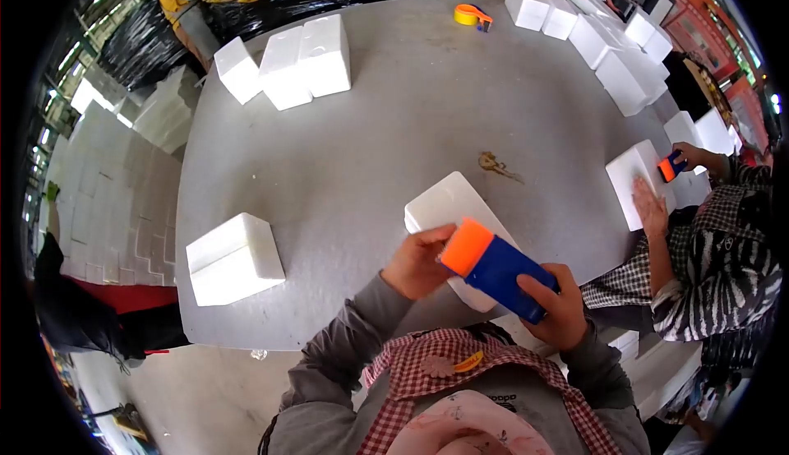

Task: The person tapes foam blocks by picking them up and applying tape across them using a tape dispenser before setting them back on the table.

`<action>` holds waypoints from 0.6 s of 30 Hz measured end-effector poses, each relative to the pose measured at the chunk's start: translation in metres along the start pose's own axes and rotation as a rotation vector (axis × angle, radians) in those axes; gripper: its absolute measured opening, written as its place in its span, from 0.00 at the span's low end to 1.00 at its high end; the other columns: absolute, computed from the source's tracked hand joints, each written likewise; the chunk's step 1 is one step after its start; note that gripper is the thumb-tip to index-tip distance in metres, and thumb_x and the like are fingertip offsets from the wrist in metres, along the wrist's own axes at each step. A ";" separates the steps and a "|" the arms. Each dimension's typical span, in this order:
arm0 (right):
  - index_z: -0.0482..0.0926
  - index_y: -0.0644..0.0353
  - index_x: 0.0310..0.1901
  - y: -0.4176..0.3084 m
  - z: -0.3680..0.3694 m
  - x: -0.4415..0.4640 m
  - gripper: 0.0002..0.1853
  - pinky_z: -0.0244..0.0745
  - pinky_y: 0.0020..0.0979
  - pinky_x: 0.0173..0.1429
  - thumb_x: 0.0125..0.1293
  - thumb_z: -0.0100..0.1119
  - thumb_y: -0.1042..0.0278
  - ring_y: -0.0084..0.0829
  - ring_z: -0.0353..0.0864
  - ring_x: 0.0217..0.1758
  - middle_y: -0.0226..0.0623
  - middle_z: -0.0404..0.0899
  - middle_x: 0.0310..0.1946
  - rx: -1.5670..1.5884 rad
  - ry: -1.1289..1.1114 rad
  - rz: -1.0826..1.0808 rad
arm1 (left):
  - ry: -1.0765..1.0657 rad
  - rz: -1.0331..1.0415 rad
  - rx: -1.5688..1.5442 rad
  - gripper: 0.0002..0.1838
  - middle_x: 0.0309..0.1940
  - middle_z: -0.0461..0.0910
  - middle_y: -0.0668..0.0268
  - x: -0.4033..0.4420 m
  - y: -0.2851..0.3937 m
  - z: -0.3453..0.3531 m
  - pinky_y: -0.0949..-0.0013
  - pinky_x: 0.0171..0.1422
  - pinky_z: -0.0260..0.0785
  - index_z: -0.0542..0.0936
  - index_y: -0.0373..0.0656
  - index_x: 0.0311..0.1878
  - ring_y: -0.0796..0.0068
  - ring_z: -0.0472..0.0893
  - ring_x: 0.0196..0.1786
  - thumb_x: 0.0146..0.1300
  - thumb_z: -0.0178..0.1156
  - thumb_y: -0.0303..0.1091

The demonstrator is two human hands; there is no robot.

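Note:
A blue-and-orange tape dispenser (508, 276) is in my right hand (560, 311), whose thumb and fingers wrap round its blue end. My left hand (419, 259) has its fingers bent together at the dispenser's orange end; whether it grips the tape edge there is hard to see. Under both hands lies a white foam box (450, 198), set at an angle near the table's front edge and partly covered by the dispenser.
On the grey table (370, 151) stand a white foam box (236, 259) at left, more foam boxes (306, 62) at back left and several (604, 40) at back right. A yellow-and-orange tape dispenser (471, 16) lies far back. To the right, a co-worker's hands (651, 207) work on another box.

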State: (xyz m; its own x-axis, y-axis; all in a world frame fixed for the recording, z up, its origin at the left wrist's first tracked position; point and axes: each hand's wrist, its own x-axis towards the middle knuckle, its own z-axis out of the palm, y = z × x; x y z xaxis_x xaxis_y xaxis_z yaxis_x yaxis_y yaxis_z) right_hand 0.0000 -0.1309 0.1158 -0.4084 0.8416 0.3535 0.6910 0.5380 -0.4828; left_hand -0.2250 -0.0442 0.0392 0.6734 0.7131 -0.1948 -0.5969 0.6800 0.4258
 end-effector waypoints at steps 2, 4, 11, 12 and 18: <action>0.73 0.46 0.54 -0.009 0.006 0.007 0.35 0.73 0.35 0.41 0.37 0.68 0.76 0.45 0.74 0.41 0.45 0.70 0.43 0.005 0.003 0.027 | 0.126 0.011 -0.019 0.14 0.45 0.76 0.69 0.000 0.019 0.011 0.63 0.56 0.64 0.73 0.41 0.48 0.73 0.74 0.46 0.63 0.53 0.37; 0.73 0.46 0.54 -0.011 0.009 0.018 0.36 0.73 0.35 0.42 0.37 0.68 0.76 0.45 0.74 0.41 0.46 0.69 0.43 0.003 0.011 0.045 | 0.178 0.202 0.492 0.12 0.36 0.77 0.67 0.013 0.035 -0.005 0.71 0.47 0.65 0.76 0.38 0.41 0.76 0.74 0.40 0.65 0.46 0.35; 0.68 0.48 0.58 -0.021 0.028 0.012 0.35 0.73 0.38 0.42 0.43 0.64 0.73 0.48 0.73 0.43 0.49 0.65 0.45 -0.051 -0.071 0.311 | 0.387 0.124 1.845 0.07 0.26 0.77 0.61 0.115 0.095 -0.175 0.67 0.39 0.69 0.77 0.42 0.35 0.70 0.76 0.31 0.59 0.50 0.31; 0.67 0.48 0.59 -0.021 0.032 0.014 0.34 0.73 0.39 0.41 0.45 0.63 0.72 0.49 0.73 0.43 0.49 0.65 0.45 -0.079 -0.140 0.329 | 0.373 0.122 1.856 0.07 0.26 0.77 0.61 0.117 0.076 -0.188 0.67 0.39 0.69 0.77 0.42 0.35 0.70 0.76 0.31 0.59 0.50 0.31; 0.66 0.49 0.57 -0.019 0.025 0.023 0.30 0.74 0.38 0.33 0.48 0.60 0.69 0.44 0.74 0.37 0.46 0.64 0.39 -0.122 -0.145 0.356 | 0.510 0.462 1.508 0.24 0.51 0.73 0.57 0.082 0.082 -0.137 0.62 0.57 0.63 0.68 0.48 0.58 0.63 0.72 0.55 0.57 0.57 0.35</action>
State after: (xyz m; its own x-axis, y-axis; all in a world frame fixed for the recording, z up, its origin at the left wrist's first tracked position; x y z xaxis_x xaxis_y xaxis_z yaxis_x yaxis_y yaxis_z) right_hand -0.0374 -0.1206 0.1132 -0.2045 0.9770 0.0608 0.8667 0.2096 -0.4526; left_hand -0.2782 0.0940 -0.0625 0.1868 0.9804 0.0624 0.4440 -0.1409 0.8849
